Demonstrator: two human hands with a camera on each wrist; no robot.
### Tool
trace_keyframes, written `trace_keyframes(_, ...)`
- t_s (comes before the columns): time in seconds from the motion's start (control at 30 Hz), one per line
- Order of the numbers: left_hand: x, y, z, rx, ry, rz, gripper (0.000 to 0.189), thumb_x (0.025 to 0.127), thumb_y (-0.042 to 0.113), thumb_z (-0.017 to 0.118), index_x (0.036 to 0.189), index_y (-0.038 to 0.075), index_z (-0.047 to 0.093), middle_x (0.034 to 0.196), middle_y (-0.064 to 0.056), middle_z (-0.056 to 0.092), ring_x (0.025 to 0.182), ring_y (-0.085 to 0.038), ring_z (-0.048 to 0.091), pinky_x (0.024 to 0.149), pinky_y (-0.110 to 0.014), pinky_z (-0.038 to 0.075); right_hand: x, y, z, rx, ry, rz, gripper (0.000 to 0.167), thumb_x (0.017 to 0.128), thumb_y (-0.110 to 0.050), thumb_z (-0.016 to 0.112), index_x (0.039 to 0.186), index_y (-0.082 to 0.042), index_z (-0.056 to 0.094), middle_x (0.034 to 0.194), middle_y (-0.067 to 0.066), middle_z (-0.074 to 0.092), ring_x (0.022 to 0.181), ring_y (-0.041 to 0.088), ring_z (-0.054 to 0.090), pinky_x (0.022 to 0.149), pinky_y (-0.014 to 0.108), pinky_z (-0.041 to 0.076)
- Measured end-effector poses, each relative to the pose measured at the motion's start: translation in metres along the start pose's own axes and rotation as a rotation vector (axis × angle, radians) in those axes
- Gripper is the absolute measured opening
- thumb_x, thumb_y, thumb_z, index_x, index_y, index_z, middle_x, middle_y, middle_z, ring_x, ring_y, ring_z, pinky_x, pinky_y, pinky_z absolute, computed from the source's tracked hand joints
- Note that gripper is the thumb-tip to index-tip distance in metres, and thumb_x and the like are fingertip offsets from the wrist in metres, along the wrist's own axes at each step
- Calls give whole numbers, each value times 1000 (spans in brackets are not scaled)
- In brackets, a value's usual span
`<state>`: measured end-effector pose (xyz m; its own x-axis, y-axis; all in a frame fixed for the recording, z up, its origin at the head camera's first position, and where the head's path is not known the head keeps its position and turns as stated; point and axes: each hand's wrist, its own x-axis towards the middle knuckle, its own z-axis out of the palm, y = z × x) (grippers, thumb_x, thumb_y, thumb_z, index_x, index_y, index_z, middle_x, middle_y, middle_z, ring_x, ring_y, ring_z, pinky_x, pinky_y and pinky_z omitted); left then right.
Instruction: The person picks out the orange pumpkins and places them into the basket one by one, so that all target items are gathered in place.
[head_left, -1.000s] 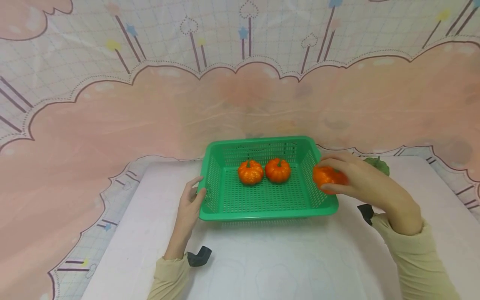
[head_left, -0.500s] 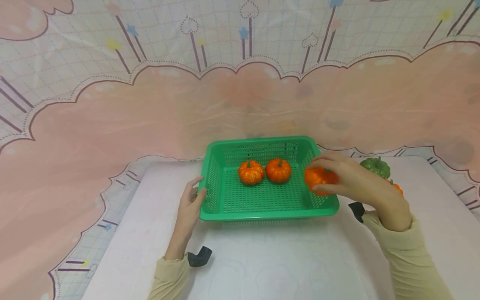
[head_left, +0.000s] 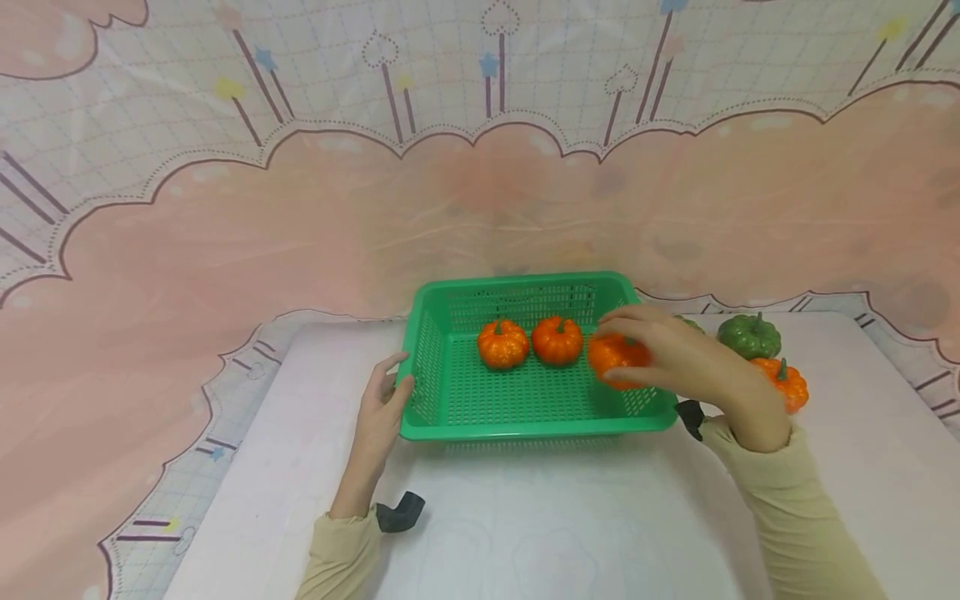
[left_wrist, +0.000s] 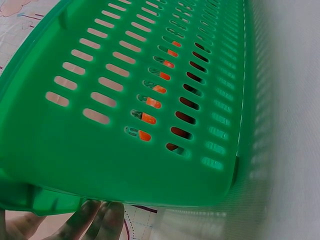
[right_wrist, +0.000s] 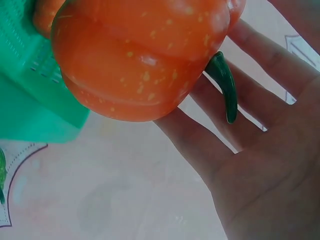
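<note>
My right hand [head_left: 671, 350] holds an orange mini pumpkin [head_left: 617, 362] over the right end of a green plastic basket [head_left: 525, 432]. In the right wrist view the speckled orange pumpkin [right_wrist: 140, 60] sits against my fingers, its dark green stem turned toward the palm. Two more orange pumpkins, the left one [head_left: 502, 344] and the right one [head_left: 557, 341], lie side by side on the basket floor. My left hand [head_left: 381, 408] grips the basket's left rim. Its fingers [left_wrist: 107, 220] show below the rim in the left wrist view.
Right of the basket, a green pumpkin [head_left: 750, 336] and another orange pumpkin [head_left: 789, 390] stand on the white tabletop [head_left: 540, 517], the orange one partly behind my right wrist. A second green pumpkin [head_left: 690, 324] peeks out behind that hand. A patterned cloth [head_left: 480, 208] hangs at the back.
My right hand has carried its pumpkin leftward, from the basket's right rim to further inside. The pumpkins on the right have come into view behind the arm. My left hand stays put.
</note>
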<state>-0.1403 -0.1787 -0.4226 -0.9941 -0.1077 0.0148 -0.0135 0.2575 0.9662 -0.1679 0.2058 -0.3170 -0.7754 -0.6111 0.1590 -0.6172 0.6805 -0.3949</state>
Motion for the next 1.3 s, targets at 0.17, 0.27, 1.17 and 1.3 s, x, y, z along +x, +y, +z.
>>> trace_keyframes(0.17, 1, 1, 0, -4, 0, -2, 45, 106, 28, 48, 149, 19, 39, 133, -21, 56, 114, -36, 64, 81, -31, 59, 6, 0, 5, -8, -15, 1, 46, 85, -29, 81, 124, -10, 66, 133, 8, 59, 125, 31, 52, 98, 50, 51)
trace_keyframes(0.27, 1, 1, 0, -4, 0, -2, 45, 106, 27, 48, 149, 19, 39, 133, -21, 56, 114, -37, 64, 82, -32, 60, 9, 0, 8, -5, -19, -9, 47, 84, -28, 81, 123, -7, 66, 132, 9, 59, 124, 31, 53, 99, 49, 50)
trace_keyframes(1.17, 1, -1, -1, -4, -2, -1, 45, 106, 28, 48, 149, 20, 39, 132, -21, 56, 114, -36, 63, 81, -28, 58, 31, -10, 28, 50, -85, -35, 44, 83, -24, 82, 121, -8, 67, 135, 14, 58, 130, 34, 49, 108, 51, 44)
trace_keyframes(1.3, 1, -1, 0, -1, -3, 5, 45, 106, 28, 49, 149, 20, 39, 132, -21, 57, 115, -36, 63, 82, -30, 58, 33, -10, 30, 60, -94, -43, 44, 83, -25, 82, 122, -8, 67, 134, 12, 58, 128, 31, 50, 107, 49, 44)
